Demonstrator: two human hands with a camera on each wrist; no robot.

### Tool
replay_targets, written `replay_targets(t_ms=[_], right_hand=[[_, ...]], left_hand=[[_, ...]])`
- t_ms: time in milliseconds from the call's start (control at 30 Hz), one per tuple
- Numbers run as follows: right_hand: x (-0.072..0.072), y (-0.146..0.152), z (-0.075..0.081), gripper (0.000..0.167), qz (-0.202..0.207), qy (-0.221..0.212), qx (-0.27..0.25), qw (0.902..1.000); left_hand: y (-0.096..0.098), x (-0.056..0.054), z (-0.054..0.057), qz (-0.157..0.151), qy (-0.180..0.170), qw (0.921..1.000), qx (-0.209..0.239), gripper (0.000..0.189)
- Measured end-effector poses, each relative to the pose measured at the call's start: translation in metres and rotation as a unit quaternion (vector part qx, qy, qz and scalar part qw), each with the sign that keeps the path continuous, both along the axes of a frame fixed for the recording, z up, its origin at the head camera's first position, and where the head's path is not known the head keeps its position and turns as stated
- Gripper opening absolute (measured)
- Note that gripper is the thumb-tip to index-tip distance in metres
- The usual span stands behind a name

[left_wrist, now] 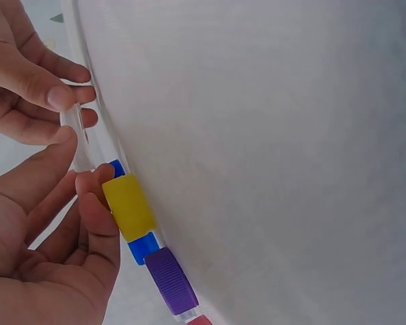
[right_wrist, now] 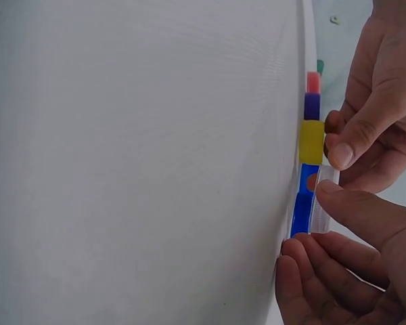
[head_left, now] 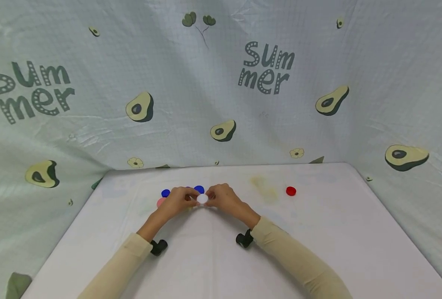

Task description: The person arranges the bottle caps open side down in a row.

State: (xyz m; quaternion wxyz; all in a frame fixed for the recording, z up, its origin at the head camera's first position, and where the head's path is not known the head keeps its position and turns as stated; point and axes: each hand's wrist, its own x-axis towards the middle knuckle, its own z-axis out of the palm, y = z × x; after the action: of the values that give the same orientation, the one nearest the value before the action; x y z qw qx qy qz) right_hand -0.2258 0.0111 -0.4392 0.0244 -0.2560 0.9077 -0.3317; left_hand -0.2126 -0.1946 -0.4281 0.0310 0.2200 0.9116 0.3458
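Note:
Both hands meet around a round white bottle cap [head_left: 202,198] over the far middle of the table. Thumb and fingers of my left hand [head_left: 178,199] pinch its left side. From the right, my right hand [head_left: 224,198] pinches the opposite edge. The left wrist view shows the cap edge-on, with a ridged, see-through rim. Close beyond the fingers are a yellow cap [left_wrist: 129,208], a blue cap [left_wrist: 143,248] and a ridged purple cap [left_wrist: 171,281]. Another blue cap [right_wrist: 301,213] shows right beside the white one in the right wrist view.
A pink cap [head_left: 160,202] and a blue cap [head_left: 165,193] lie left of the hands, partly behind the left one. Off to the right lies a red cap [head_left: 290,191]. The white-covered table [head_left: 213,265] ends at a printed curtain [head_left: 176,137]. Dark cameras sit at both wrists.

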Motion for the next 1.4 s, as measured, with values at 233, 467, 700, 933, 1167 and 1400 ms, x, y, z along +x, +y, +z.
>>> replay_targets(t_ms=[233,467,700,933,1167,1400], right_hand=[[-0.005,0.000,0.001,0.025,-0.001,-0.004,0.000,1.0000],[-0.008,-0.004,0.000,0.026,-0.007,-0.019,-0.004,0.9998],[-0.008,-0.010,0.000,0.028,-0.020,-0.044,-0.004,0.9988],[-0.011,-0.013,-0.003,0.030,-0.016,-0.057,-0.004,0.9982],[-0.013,-0.014,-0.004,0.023,-0.004,-0.056,0.023,0.9981],[-0.015,-0.015,-0.003,0.024,-0.013,-0.064,0.032,0.9974]], left_hand=[[0.004,-0.005,0.002,0.023,-0.003,0.9995,-0.023,0.020],[0.003,-0.007,0.002,0.028,0.001,0.9991,-0.031,0.020],[0.001,-0.007,0.001,0.041,-0.009,0.9986,-0.033,0.020],[0.002,-0.007,0.003,0.038,-0.004,0.9978,-0.054,0.019],[0.003,-0.006,0.003,0.045,-0.028,0.9964,-0.066,0.020],[0.005,-0.007,0.004,0.057,-0.041,0.9952,-0.067,0.021]])
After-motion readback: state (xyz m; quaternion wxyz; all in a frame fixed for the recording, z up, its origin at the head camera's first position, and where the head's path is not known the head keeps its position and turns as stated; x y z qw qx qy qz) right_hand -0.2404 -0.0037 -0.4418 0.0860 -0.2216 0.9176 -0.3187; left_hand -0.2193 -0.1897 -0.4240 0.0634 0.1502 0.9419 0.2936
